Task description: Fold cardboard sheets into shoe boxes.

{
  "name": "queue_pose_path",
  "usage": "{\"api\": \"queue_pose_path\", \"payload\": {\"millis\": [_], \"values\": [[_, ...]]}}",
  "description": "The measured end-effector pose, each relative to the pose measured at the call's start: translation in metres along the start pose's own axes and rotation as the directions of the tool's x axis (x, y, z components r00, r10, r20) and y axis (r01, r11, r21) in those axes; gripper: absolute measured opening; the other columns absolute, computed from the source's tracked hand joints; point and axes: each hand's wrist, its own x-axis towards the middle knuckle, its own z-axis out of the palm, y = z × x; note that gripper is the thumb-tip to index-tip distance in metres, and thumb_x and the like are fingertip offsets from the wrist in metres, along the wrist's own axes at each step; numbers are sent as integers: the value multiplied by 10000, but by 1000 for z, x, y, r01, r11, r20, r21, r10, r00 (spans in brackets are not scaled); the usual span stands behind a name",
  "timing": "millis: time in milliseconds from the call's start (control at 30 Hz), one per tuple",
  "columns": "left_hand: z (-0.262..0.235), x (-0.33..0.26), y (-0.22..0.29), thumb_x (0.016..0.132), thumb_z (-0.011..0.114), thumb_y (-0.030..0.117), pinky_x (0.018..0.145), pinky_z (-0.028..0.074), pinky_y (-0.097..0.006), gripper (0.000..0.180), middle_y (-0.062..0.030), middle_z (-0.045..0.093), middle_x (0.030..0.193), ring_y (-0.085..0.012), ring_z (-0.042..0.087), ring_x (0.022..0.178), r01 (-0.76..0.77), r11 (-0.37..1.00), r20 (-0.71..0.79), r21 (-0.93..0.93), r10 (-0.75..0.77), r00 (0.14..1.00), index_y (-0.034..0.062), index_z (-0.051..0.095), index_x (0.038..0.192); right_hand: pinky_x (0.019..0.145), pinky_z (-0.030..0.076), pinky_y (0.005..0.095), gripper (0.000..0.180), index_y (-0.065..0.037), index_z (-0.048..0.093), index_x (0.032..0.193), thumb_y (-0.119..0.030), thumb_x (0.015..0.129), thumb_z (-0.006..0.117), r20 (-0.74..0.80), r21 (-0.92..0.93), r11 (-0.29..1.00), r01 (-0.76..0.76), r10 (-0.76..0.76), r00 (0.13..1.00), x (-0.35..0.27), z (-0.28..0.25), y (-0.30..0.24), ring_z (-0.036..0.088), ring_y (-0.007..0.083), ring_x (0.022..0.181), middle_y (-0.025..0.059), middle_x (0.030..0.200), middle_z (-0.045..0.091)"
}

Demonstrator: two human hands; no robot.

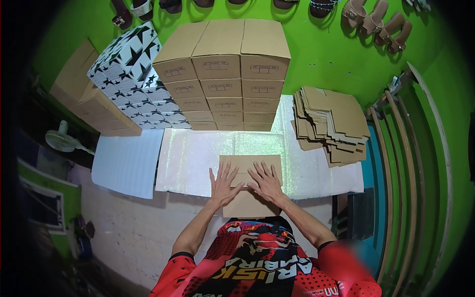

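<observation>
A brown cardboard piece (pixel 250 208) lies at the front edge of the table, its near part reaching past the edge toward my body. My left hand (pixel 225 183) rests on its left side, fingers spread and pointing away from me. On its right side lies my right hand (pixel 265 182), also flat with fingers apart. The two thumbs nearly meet over the middle of the cardboard. Neither hand grips anything. Whether the cardboard is a folded box or a flat sheet is hard to tell.
Stacked brown boxes (pixel 217 89) stand at the back of the shiny-covered table (pixel 188 163), beside white boxes with black stars (pixel 128 64). Flat cardboard blanks (pixel 341 119) are piled at the right. Sandals (pixel 373 22) hang on the green wall. A fan (pixel 63 136) stands far left.
</observation>
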Motion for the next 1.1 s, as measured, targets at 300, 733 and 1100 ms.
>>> {"api": "queue_pose_path", "payload": {"millis": [300,733,1100], "values": [[-1,-1,-3,1015,512,637,1269,21,-679,757,-126,253,1747,-356,130,1631,-40,997,42,62,37,998,244,392,1651,1275,148,635,646,-173,510,1569,-567,1057,503,13,5,1000,-24,24,1000,12,-14,24,291,394,1571,156,1692,358],[-1,0,14,1055,447,602,1294,22,-625,698,-108,284,1737,-307,185,1625,-125,985,91,120,115,989,241,387,1649,1257,254,604,727,-262,390,1637,-670,1036,434,102,-22,999,42,-39,994,75,-7,39,415,347,1509,92,1671,409],[0,-3,20,1062,455,578,1296,14,-617,671,-109,305,1728,-301,205,1618,-138,990,119,36,133,984,229,417,1635,1180,352,591,736,-217,457,1589,-625,989,578,7,-46,998,31,-31,1000,77,1,38,513,324,1409,96,1539,557]]}}
